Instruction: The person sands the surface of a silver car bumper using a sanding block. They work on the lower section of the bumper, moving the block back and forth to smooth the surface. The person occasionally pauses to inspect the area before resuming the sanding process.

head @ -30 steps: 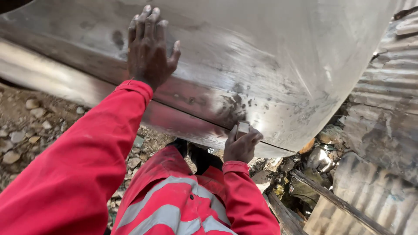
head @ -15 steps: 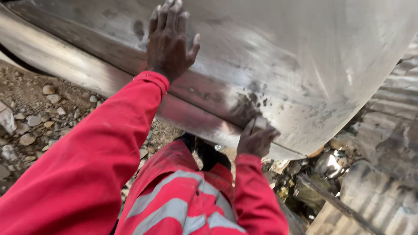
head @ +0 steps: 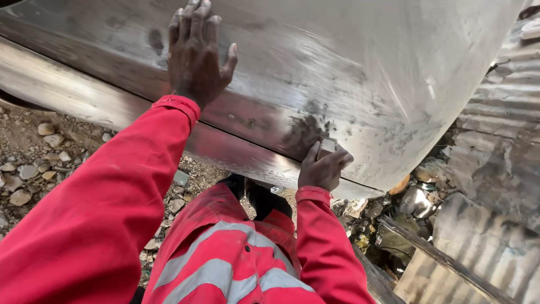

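Note:
A large shiny curved metal sheet [head: 360,62] fills the top of the view, with a folded rim [head: 67,93] along its lower edge. My left hand [head: 197,56] lies flat on the metal, fingers apart, holding nothing. My right hand [head: 323,169] grips a small pale block [head: 326,147] and presses it against the metal near the rim, beside a dark smudged patch [head: 304,132]. Both arms wear red sleeves; my red jacket with grey reflective stripes [head: 225,264] shows below.
Stony dirt ground [head: 28,163] lies at the left under the sheet. Corrugated metal sheets [head: 495,146] stand at the right, with rubble and scraps [head: 405,202] beneath them and a wooden strip [head: 439,259] running diagonally.
The view has shifted slightly. My right hand with the block has moved a little along the metal near the rim. My left hand stays flat on the sheet.

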